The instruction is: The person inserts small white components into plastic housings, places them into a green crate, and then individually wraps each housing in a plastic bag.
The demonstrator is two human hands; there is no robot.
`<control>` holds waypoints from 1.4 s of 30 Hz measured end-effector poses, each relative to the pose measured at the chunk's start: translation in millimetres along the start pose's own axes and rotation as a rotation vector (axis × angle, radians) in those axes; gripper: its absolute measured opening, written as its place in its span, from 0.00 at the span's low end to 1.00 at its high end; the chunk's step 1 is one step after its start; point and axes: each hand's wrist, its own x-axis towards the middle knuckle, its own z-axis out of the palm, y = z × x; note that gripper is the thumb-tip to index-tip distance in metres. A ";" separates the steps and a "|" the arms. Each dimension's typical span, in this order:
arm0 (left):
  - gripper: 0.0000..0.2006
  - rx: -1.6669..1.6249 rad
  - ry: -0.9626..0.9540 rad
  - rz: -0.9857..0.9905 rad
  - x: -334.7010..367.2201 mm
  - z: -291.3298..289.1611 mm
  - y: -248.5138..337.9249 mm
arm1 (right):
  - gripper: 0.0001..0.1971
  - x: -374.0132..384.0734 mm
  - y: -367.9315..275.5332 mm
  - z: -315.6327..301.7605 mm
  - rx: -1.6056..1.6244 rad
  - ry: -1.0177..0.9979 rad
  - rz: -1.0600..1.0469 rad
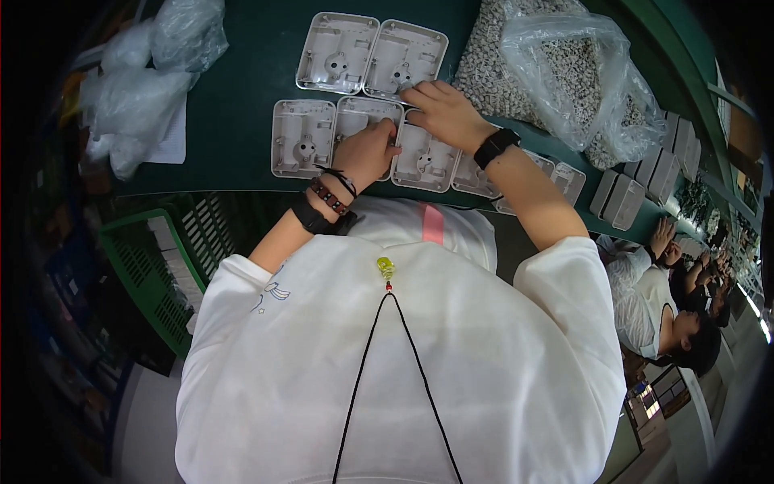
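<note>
My left hand (368, 152) reaches into a white plastic housing (352, 118) in the front row. Its fingers are curled and close together; whatever they grip is hidden. My right hand (446, 115) is just to the right and farther off, its fingers bent down at the near edge of a housing (405, 58) in the back row. Anything in those fingers is too small or covered to make out. Beside the hands are another back-row housing (337, 50), a front-left housing (303, 138) and a front-right housing (425, 159), all open shells with a round fitting inside.
A clear plastic bag (564, 73) of small pale parts lies at the back right. More housings (476, 175) continue rightward, near stacked grey boxes (619, 200). Clear bags (153, 68) lie at left on the green table (250, 81). A green crate (153, 274) stands below; a co-worker (657, 298) sits at right.
</note>
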 end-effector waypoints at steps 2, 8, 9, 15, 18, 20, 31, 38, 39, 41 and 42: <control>0.11 0.005 0.006 -0.004 -0.4 -0.1 0.0 | 0.07 0.9 1.0 2.1 -0.022 0.008 -0.013; 0.10 0.026 0.039 -0.017 -3.8 -1.3 4.1 | 0.09 -8.0 -0.8 -6.3 0.024 -0.028 0.080; 0.10 0.031 0.047 -0.019 -5.1 -2.1 4.1 | 0.09 -10.0 -2.3 -7.9 0.020 -0.021 0.074; 0.10 -0.112 0.013 -0.100 -7.2 -15.4 14.8 | 0.09 -19.0 -6.1 -8.2 -0.019 -0.013 0.096; 0.11 -0.178 0.032 -0.098 -9.8 -22.6 16.8 | 0.09 -18.8 -7.0 -15.2 -0.012 0.022 0.125; 0.11 -0.242 0.057 -0.058 -13.0 -25.9 17.3 | 0.08 -24.4 -9.7 -21.1 0.080 0.091 0.195; 0.19 -1.628 -0.281 -0.522 0.7 -25.7 89.0 | 0.12 -48.4 -89.0 -69.9 0.489 0.460 0.642; 0.18 -1.459 -0.264 -0.458 13.6 12.5 107.8 | 0.12 -82.2 -81.2 -65.4 0.466 0.554 0.672; 0.16 -1.282 -0.253 -0.374 13.0 19.9 104.7 | 0.11 -89.3 -79.5 -64.9 0.494 0.561 0.707; 0.15 -1.107 -0.245 -0.297 9.8 26.3 105.8 | 0.11 -102.9 -76.8 -63.7 0.527 0.565 0.745; 0.15 -1.056 -0.302 -0.260 4.9 26.7 108.9 | 0.10 -110.3 -76.0 -63.0 0.577 0.541 0.763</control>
